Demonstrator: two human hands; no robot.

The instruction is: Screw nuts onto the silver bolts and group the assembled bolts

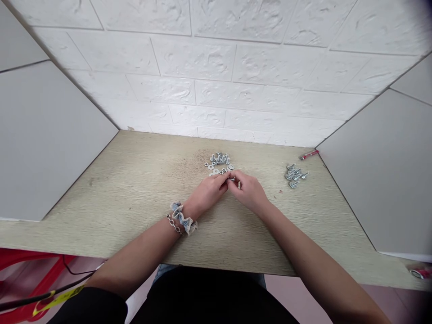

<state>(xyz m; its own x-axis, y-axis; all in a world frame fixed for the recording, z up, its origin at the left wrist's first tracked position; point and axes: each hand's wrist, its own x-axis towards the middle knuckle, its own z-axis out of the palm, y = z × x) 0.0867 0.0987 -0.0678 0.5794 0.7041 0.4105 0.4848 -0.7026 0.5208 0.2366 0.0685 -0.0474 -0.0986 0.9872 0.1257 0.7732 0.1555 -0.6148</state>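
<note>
My left hand (pixel 207 192) and my right hand (pixel 249 190) meet at the fingertips low over the table. Pinched between them is a small silver bolt (pixel 231 179), mostly covered by the fingers, so whether a nut or washer is on it cannot be made out. Just beyond my fingers lie loose flat washers (pixel 216 171) and small nuts (pixel 206 164), partly hidden by my left hand. Behind these sits a heap of bolts (pixel 220 157). Off to the right is a separate group of bolts with washers on them (pixel 294 174).
The wood-grain table (pixel 141 180) ends at a white brick-pattern wall (pixel 216 99). Grey panels stand at left (pixel 50 139) and right (pixel 384 175). A red cylindrical object (pixel 308 155) lies by the right panel; another red item (pixel 420 273) is at the front right corner.
</note>
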